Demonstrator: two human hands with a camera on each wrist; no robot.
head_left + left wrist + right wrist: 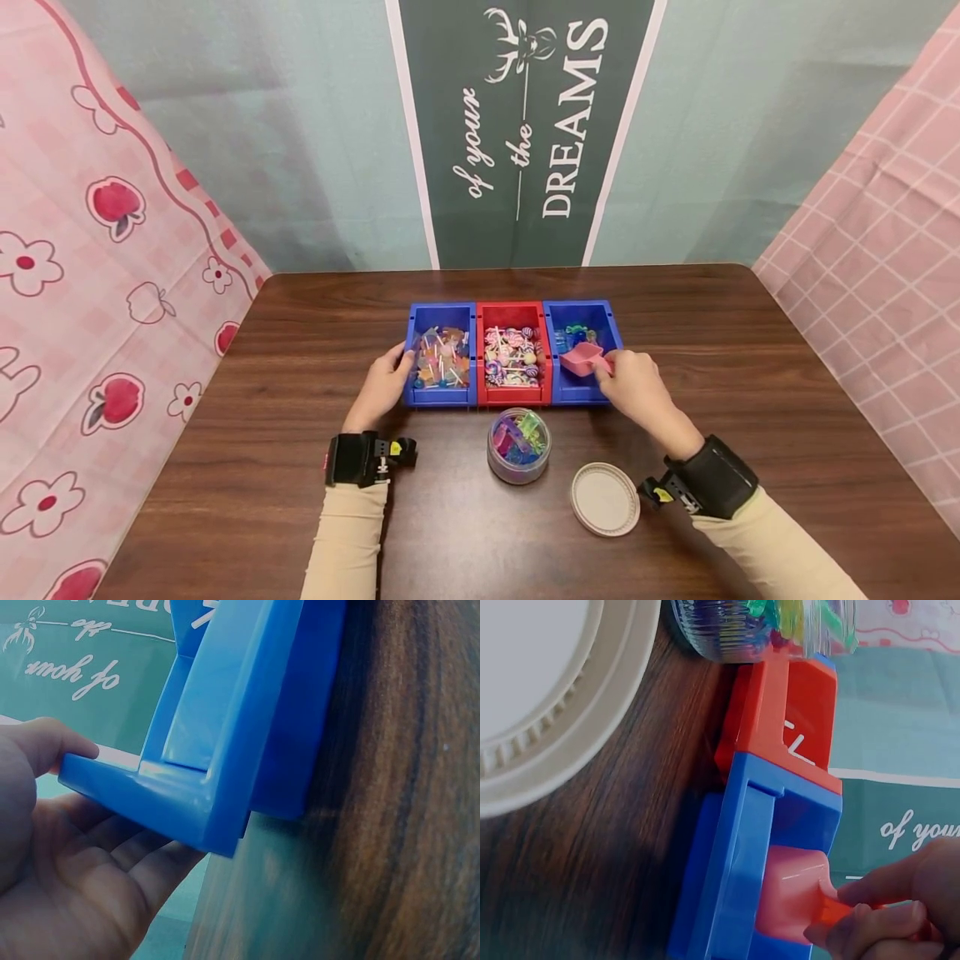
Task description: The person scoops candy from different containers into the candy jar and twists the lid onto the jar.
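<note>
My right hand (637,387) pinches the handle of a small pink scoop (582,358). In the right wrist view the scoop (793,892) sits inside the opening of the right blue bin (739,847). Colourful clear pieces lie toward the back of that bin. With the thumb over the rim and the fingers outside, my left hand (82,877) grips the side wall of the left blue bin (180,802). That bin holds pale and amber lollipop-like pieces (442,354). Between the two stands a red bin (510,315) with swirled lollipops and beads.
A clear round jar (519,450) of bright translucent pieces stands open in front of the bins. To its right a cream lid (604,500) lies flat on the brown wooden table (465,542). Fabric hangs behind and at both sides.
</note>
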